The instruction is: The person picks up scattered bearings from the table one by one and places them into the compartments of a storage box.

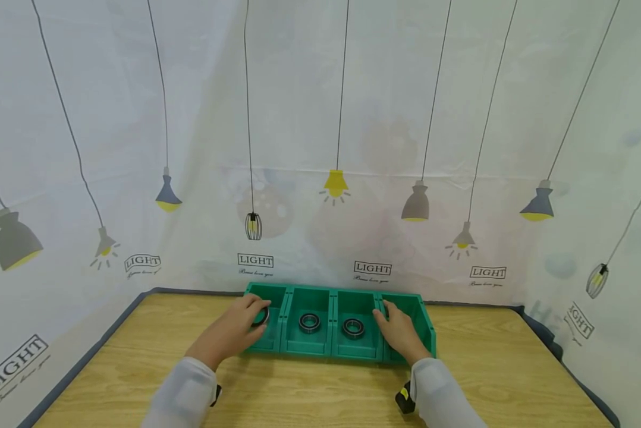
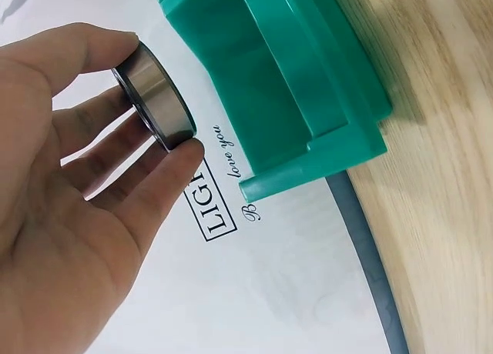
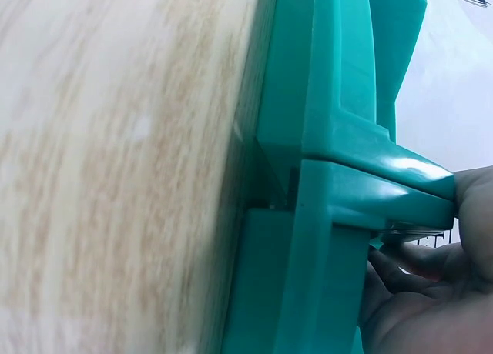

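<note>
My left hand [image 1: 231, 330] pinches a ball bearing [image 2: 159, 94] by its rim between thumb and fingers, over the leftmost compartment of a green four-part bin [image 1: 331, 358]. The bearing's smooth metal outer band faces the left wrist camera. Two more bearings lie flat: one bearing [image 1: 310, 323] in the second compartment, another bearing [image 1: 353, 328] in the third. At the divider between the third and rightmost compartments is my right hand [image 1: 402, 334], its fingers bent. A dark, shiny edge [image 3: 416, 235] shows by those fingers, mostly hidden behind the divider; I cannot tell whether they hold it.
The bin stands near the back edge of a wooden table [image 1: 320, 395]. Behind it hangs a pale cloth [image 1: 299, 131] printed with lamps. A dark strip [image 1: 101, 345] borders the table. A black device [image 1: 405, 399] sits at the right wrist.
</note>
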The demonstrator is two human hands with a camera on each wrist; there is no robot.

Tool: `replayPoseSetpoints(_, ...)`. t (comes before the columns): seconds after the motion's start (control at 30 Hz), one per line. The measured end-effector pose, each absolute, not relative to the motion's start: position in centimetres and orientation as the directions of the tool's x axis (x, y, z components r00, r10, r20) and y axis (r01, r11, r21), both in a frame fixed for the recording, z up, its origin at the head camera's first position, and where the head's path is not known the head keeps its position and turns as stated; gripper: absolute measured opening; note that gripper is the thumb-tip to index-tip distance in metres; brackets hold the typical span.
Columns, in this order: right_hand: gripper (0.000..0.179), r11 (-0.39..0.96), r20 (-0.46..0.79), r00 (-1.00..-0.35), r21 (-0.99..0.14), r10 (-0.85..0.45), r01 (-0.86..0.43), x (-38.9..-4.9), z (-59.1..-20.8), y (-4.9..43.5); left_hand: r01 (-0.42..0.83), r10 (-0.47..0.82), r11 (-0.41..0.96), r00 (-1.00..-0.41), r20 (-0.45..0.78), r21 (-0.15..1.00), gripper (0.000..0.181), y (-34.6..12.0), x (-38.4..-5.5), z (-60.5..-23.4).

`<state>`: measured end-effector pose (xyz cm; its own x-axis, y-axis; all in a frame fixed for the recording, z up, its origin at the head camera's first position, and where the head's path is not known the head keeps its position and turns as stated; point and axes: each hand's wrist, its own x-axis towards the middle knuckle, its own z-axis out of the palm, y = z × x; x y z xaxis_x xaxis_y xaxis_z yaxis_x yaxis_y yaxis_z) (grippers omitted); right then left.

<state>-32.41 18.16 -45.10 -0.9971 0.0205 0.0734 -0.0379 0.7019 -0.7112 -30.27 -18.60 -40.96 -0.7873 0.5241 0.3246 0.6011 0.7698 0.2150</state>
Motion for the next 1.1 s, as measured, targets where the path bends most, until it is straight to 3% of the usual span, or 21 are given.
replayPoseSetpoints(0.5, 0.061, 0.707, 0.080, -0.997, -0.706, 0.018, -0.044, -32.5, -45.2, 18.2, 0.526, 0.470, 0.812, -0.846, 0.254, 0.251, 0.047, -17.4, -31.6, -41.4)
replayPoseSetpoints(1.1, 0.063, 0.711, 0.082, -0.996, -0.702, 0.021, -0.043, -32.5, -45.2, 18.2, 0.488, 0.462, 0.843, -0.873, 0.159, 0.228, 0.047, -16.2, -33.5, -42.2)
